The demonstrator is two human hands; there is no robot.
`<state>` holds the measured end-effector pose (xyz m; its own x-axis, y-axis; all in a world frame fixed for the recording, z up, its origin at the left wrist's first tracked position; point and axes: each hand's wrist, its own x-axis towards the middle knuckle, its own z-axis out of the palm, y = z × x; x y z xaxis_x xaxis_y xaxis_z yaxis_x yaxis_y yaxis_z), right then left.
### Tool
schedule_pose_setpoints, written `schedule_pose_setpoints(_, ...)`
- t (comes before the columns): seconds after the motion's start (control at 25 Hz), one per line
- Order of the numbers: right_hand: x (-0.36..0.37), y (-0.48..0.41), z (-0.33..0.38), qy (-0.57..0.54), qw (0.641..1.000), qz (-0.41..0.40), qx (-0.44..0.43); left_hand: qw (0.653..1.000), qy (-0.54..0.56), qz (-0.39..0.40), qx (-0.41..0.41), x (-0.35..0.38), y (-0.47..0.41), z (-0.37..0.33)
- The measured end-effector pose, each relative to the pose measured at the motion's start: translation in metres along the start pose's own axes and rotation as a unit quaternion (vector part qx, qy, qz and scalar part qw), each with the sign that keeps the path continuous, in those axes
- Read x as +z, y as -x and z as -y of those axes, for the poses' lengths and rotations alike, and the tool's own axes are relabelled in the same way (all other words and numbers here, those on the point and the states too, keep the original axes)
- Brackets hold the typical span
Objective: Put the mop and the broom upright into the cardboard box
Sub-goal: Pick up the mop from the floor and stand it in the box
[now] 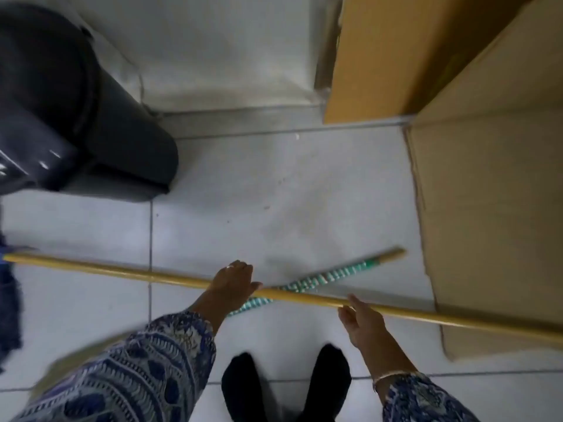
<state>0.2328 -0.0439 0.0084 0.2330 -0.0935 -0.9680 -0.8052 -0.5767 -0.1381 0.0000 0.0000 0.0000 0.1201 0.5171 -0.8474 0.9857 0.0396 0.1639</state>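
A mop with a long yellow wooden handle [122,271] stretches level across the view, its dark blue mop head [9,300] at the far left edge. My left hand [233,284] grips the handle near its middle. My right hand [361,318] holds the handle further right, fingers curled under it. Below the mop, a broom handle wrapped in green and white bands [329,277] lies on the tiled floor, its lower part hidden behind my left arm. The tall cardboard box [487,208] stands at the right; the mop handle's right end passes in front of it.
A dark grey bin [76,117] stands at the upper left against the wall. A second cardboard box [396,56] stands behind the first at the upper right. My feet in black socks [286,385] are at the bottom centre on pale floor tiles.
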Motion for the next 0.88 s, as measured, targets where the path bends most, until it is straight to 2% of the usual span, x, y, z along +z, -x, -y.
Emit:
schedule_pose_setpoints(0.2,-0.002,-0.044,-0.015,-0.016,1.000,-0.024,0.008,0.997,-0.035,0.060,-0.021,0.032,-0.038,0.018)
schedule_pose_setpoints(0.4,0.000,-0.037,-0.007,-0.043,0.998,-0.044,0.008,0.998,-0.036,0.042,-0.009,0.027,-0.033,0.020)
schedule_pose_setpoints(0.48,0.005,-0.019,0.002,-0.038,0.998,-0.046,-0.002,1.000,-0.013,0.024,-0.005,0.013,-0.021,0.015)
schedule_pose_setpoints(0.64,0.017,0.033,0.034,-0.028,0.999,0.002,-0.020,0.999,0.033,0.008,-0.008,-0.033,0.011,0.003)
schedule_pose_setpoints(0.88,0.021,0.156,0.103,-0.048,0.991,0.059,-0.106,0.996,0.078,-0.039,0.019,-0.117,0.095,-0.045)
